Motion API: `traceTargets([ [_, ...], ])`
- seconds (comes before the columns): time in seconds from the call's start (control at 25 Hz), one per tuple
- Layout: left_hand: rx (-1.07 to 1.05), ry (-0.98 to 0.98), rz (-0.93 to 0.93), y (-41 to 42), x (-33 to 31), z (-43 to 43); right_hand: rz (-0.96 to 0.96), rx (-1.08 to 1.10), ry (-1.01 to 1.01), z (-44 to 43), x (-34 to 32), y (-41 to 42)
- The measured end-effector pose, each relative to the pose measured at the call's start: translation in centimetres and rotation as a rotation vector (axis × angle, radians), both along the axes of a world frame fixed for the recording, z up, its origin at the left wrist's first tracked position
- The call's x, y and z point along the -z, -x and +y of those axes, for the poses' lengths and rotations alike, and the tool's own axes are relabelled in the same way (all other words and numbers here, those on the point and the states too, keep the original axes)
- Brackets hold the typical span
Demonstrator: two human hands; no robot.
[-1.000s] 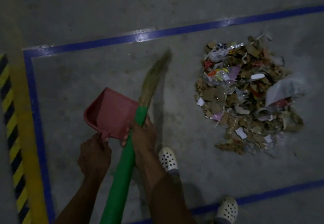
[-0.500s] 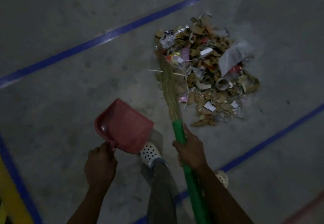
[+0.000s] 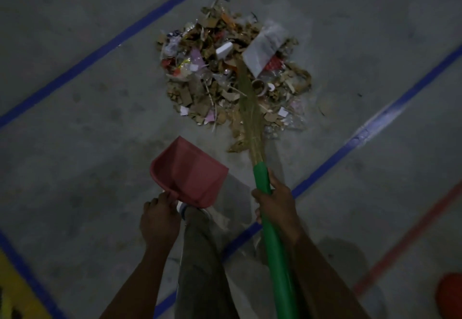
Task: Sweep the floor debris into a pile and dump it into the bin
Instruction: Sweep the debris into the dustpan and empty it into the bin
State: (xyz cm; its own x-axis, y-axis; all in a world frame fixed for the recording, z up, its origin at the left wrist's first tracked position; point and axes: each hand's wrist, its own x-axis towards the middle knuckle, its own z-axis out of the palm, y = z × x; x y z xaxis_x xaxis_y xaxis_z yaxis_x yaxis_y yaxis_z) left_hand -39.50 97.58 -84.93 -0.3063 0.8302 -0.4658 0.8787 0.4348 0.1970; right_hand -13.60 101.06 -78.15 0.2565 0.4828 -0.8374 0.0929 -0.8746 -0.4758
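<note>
The debris pile [image 3: 232, 78] sits gathered on the floor [image 3: 75, 168], card scraps, wrappers and a pale sheet [image 3: 265, 48] all heaped between the two blue lines [image 3: 100, 53]. The broom [image 3: 250, 118] lies with its bristles across the pile's near right side, and the right hand [image 3: 275, 201] is wrapped tight round the green handle just below them. The red dustpan [image 3: 190, 171] hangs near the pile's closest edge but apart from it, mouth towards the heap, seemingly clear of the floor. The left hand [image 3: 160, 218] has its fingers curled round the pan's back end. As I read it, the scoop is next: set the pan's lip flat against the near edge, reach the bristles behind the heap and draw short, low strokes inward so the light scraps don't scatter.
</note>
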Motion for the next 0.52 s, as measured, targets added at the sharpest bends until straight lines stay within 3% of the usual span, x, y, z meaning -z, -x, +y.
traceTargets([
  [0.2, -0.014, 0.077, -0.022, -7.3, 0.1, -3.7, -0.147, 0.117, 0.001, -3.3, 1.4, -11.6],
  [0.32, 0.031, 0.101, 0.002, -9.5, 4.0, -5.0, -0.28, 0.127, 0.038, -4.8, 7.2, -16.5],
  [0.52, 0.104, 0.09, -0.019, -12.0, 13.8, -3.0, -0.223, 0.177, 0.116, -4.2, 20.1, -16.7],
])
